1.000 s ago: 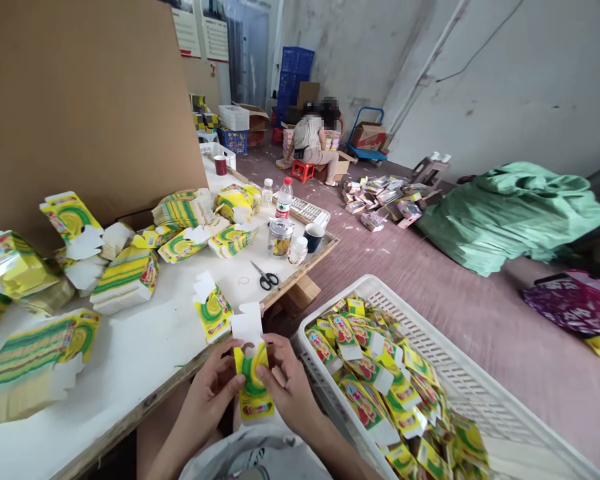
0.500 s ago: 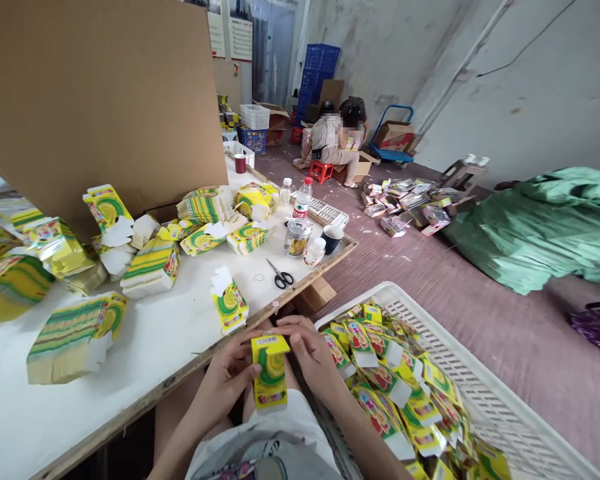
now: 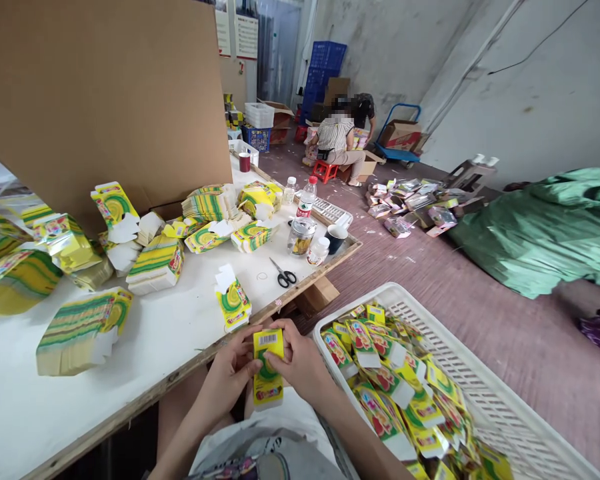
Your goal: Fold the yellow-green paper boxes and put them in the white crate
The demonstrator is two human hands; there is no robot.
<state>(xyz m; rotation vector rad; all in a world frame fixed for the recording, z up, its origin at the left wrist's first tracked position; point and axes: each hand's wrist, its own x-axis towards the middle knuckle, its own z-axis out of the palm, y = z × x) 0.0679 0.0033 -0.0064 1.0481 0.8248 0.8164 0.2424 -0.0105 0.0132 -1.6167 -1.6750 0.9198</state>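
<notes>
White surface [image 3: 170, 333] left of box [image 3: 267, 363]; left hand [image 3: 230, 377], right hand [image 3: 303, 363] clamped on box, seemingly pressing top flap shut; basket [image 3: 460, 360] just right.

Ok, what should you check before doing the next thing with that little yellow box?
1. Left hand and right hand both grip the little yellow box: ok.
2. Its barcode top flap looks tucked shut: ok.
3. Its bottom end shut: cannot tell.
4. White basket has bare room on the far side: ok.
5. Another box lies close by on the table: ok.
6. Scissors lie apart from both hands: ok.
</notes>
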